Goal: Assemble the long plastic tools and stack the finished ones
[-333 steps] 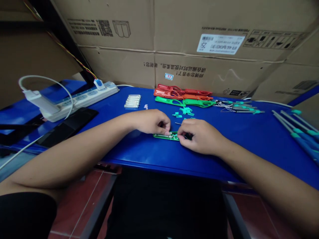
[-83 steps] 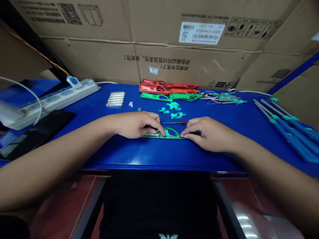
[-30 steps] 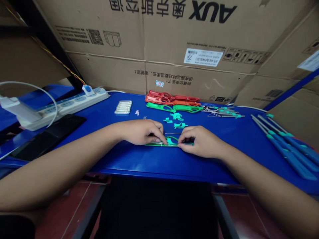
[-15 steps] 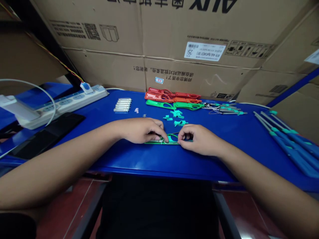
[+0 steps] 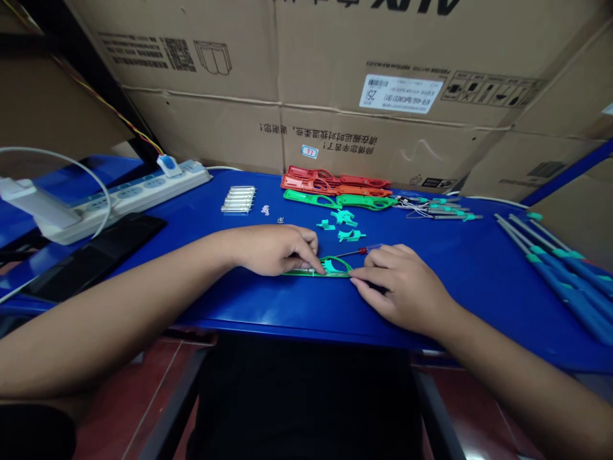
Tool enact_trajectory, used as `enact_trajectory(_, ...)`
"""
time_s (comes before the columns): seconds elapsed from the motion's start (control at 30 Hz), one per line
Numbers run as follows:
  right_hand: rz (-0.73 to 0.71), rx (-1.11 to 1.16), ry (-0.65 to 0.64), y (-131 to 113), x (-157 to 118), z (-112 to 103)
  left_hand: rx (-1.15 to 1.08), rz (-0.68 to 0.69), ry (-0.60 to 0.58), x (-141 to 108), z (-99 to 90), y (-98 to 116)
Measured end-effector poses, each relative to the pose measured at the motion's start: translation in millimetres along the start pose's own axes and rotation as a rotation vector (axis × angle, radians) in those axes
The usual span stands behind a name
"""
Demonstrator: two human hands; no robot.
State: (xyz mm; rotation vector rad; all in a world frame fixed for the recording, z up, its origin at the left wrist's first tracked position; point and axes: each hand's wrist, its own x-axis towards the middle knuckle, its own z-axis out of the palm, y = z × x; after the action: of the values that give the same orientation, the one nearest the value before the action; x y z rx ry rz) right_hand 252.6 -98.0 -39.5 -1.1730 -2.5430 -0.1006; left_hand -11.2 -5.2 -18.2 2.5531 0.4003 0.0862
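My left hand point(image 5: 275, 250) rests on a long green plastic handle point(image 5: 316, 272) lying flat on the blue table, with its fingertips pressing the handle's middle, where a teal insert shows. My right hand point(image 5: 400, 284) sits just to the right, fingertips at the handle's right end. A small red-handled screwdriver point(image 5: 364, 251) slants above the handle, its grip end against my right hand's knuckles. I cannot tell whether that hand holds it. Several teal plastic parts point(image 5: 343, 218) lie just beyond my hands.
Red, orange and green plastic handles point(image 5: 338, 188) lie in rows behind. Metal tubes point(image 5: 238, 199), wired rods point(image 5: 438, 211), long blue tools point(image 5: 565, 275), a power strip point(image 5: 129, 195) and a black slab point(image 5: 96, 246) share the blue table point(image 5: 230, 306). Cardboard boxes point(image 5: 383, 96) stand behind.
My right hand has drawn back rightward and toward me from the green handle. The screwdriver now slants closer to that hand. My left hand stays on the handle.
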Motion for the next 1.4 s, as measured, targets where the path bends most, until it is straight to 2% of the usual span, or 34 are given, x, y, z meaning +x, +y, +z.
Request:
enact_trajectory(0.13, -0.059, -0.047, -0.017, -4, -3, 3, 0.005, -0.024, -0.008, 0, -0.5, 1)
enact_trajectory(0.47, -0.043, -0.011, -0.169, -3, 10, 2, 0.016, -0.007, -0.018, 0, -0.7, 3)
enact_trajectory(0.7, -0.001, 0.072, -0.122, -2, 7, 3, 0.008, -0.001, -0.029, -1, -3.0, 0)
enact_trajectory(0.8, 0.023, 0.155, -0.108, 1, 9, -5, 0.011, 0.014, -0.022, -2, -5.3, -1)
enact_trajectory(0.9, 0.076, 0.215, -0.053, 15, 21, -16, 0.023, 0.041, 0.009, -4, -9.6, -2)
enact_trajectory(0.97, 0.111, 0.163, -0.010, 34, 35, -23, 0.051, 0.042, 0.076, -5, -13.8, -4)
enact_trajectory(1.03, 0.187, 0.074, 0.013, 60, 50, -27, 0.098, -0.013, 0.210, -6, -18.2, -7)
enact_trajectory(1.17, 0.411, -0.048, 0.031, 118, 72, -26, 0.123, -0.263, 0.641, -9, -24.1, -15)
enact_trajectory(1.23, 0.455, -0.111, 0.026, 142, 76, -21, 0.117, -0.349, 0.797, -10, -25.1, -19)
enact_trajectory(1.3, 0.419, -0.147, 0.009, 156, 74, -16, 0.117, -0.403, 0.856, -10, -25.3, -22)
enact_trajectory(1.4, 0.349, -0.151, -0.029, 163, 67, -8, 0.104, -0.440, 0.857, -9, -24.1, -26)
